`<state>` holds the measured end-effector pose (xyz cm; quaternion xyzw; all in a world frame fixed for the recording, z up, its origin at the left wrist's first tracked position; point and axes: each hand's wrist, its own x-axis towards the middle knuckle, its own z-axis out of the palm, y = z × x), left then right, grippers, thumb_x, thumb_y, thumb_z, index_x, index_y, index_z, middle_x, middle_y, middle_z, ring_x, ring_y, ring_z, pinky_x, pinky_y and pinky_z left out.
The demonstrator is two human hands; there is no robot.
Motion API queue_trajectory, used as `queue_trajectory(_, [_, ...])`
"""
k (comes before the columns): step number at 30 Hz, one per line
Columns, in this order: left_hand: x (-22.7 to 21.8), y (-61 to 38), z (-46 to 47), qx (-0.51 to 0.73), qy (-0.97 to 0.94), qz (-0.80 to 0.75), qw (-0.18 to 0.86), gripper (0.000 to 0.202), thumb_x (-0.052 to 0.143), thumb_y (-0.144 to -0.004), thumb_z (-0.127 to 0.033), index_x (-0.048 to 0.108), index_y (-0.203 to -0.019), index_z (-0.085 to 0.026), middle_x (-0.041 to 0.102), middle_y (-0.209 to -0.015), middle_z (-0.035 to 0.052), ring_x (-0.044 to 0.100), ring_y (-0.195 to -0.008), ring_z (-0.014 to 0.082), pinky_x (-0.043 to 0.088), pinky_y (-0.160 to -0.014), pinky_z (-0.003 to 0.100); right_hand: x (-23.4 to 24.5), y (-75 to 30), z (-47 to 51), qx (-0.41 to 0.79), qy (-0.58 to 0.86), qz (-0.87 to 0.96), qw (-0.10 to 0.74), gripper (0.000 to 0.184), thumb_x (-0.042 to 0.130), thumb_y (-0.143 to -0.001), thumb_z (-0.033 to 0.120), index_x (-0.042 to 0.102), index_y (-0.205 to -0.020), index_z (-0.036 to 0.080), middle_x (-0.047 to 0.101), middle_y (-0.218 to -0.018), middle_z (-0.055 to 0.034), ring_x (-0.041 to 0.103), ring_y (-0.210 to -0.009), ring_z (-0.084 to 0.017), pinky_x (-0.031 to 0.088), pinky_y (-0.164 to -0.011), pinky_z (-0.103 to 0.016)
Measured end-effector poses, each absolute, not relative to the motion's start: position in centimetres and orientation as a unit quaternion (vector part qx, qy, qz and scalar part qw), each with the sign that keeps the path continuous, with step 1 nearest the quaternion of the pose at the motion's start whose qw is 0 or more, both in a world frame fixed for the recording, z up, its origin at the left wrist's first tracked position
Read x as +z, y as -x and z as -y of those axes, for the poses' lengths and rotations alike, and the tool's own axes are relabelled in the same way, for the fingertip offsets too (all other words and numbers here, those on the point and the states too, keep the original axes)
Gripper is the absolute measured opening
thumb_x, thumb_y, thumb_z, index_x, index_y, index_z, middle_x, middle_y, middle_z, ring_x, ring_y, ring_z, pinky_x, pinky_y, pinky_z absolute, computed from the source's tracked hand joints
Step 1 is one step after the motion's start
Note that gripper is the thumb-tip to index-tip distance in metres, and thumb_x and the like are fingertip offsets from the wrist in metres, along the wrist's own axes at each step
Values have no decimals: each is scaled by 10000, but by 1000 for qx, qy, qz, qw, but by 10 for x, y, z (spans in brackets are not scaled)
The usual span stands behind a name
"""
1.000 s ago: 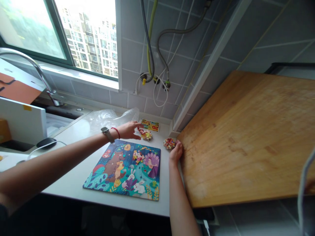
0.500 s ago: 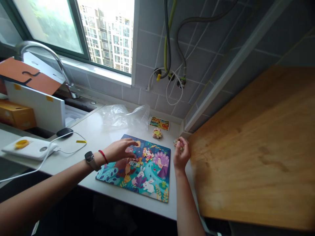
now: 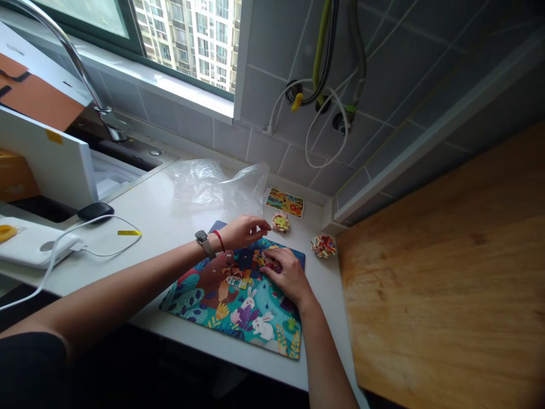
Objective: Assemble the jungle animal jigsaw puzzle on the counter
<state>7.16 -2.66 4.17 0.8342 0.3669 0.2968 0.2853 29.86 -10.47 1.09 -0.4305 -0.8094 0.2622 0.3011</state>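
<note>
The right hand (image 3: pixel 286 275) rests curled on a rectangular jigsaw puzzle in teal, blue and brown (image 3: pixel 232 301), its grip narrow among loose pieces, though whether it holds one cannot be told; the left hand (image 3: pixel 246 232), with a black wristwatch (image 3: pixel 205 244) and red cord bracelet (image 3: pixel 219 240), hovers over the puzzle's upper edge, fingers loosely curled, its grip narrow and any hold unclear; a small stack of puzzle pieces (image 3: pixel 280 222) lies just beyond on the white countertop (image 3: pixel 162 224); a second heap of puzzle pieces (image 3: pixel 322 246) sits right of the puzzle, near a pale wooden board (image 3: pixel 443 284); a printed picture card (image 3: pixel 284 201) and a crumpled clear plastic bag (image 3: pixel 213 184) lie farther back.
</note>
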Motion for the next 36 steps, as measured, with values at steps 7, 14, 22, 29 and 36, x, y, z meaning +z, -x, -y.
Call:
queue_trajectory(7, [36, -68, 31, 310, -844, -321, 299, 229, 559, -1009, -282, 754, -1070, -178, 788, -894, 26, 679, -708, 115, 500, -684, 222, 14, -317, 100, 211, 527, 756, 325, 354, 791, -875, 419, 761, -1170, 226, 723, -1019, -77, 655, -989, -262, 540, -908, -393])
queue_trajectory(14, [14, -46, 42, 281, -909, -241, 191, 219, 536, -1032, -235, 747, -1082, -202, 785, -954, 62, 729, -787, 166, 522, -699, 250, 11, -317, 94, 173, 552, 696, 426, 255, 664, -967, 431, 768, -1003, 201, 724, -967, -70, 686, -922, -232, 554, -863, -371])
queue_trajectory(22, [5, -38, 28, 337, -862, -284, 251, 205, 563, -1005, -225, 743, -1096, -193, 797, -984, 54, 740, -846, 171, 524, -764, 243, 27, -299, 34, 164, 614, 693, 342, 475, 713, -878, 504, 732, -1239, 196, 720, -1201, -139, 706, -1066, -293, 588, -904, -422])
queue_trajectory(29, [4, -40, 28, 331, -857, -299, 257, 197, 586, -986, -214, 760, -1078, -206, 804, -989, 53, 746, -874, 188, 523, -792, 250, 40, -290, -37, 170, 586, 792, 35, 904, 888, -686, 313, 550, -1519, 207, 536, -1565, -173, 484, -1468, -353, 371, -1218, -477])
queue_trajectory(36, [4, -40, 27, 342, -851, -300, 262, 206, 590, -974, -215, 771, -1072, -205, 809, -1008, 69, 755, -887, 203, 539, -814, 266, 57, -291, -39, 143, 598, 789, -1, 706, 884, -661, 224, 705, -1343, 178, 703, -1271, -141, 666, -1205, -320, 479, -1077, -384])
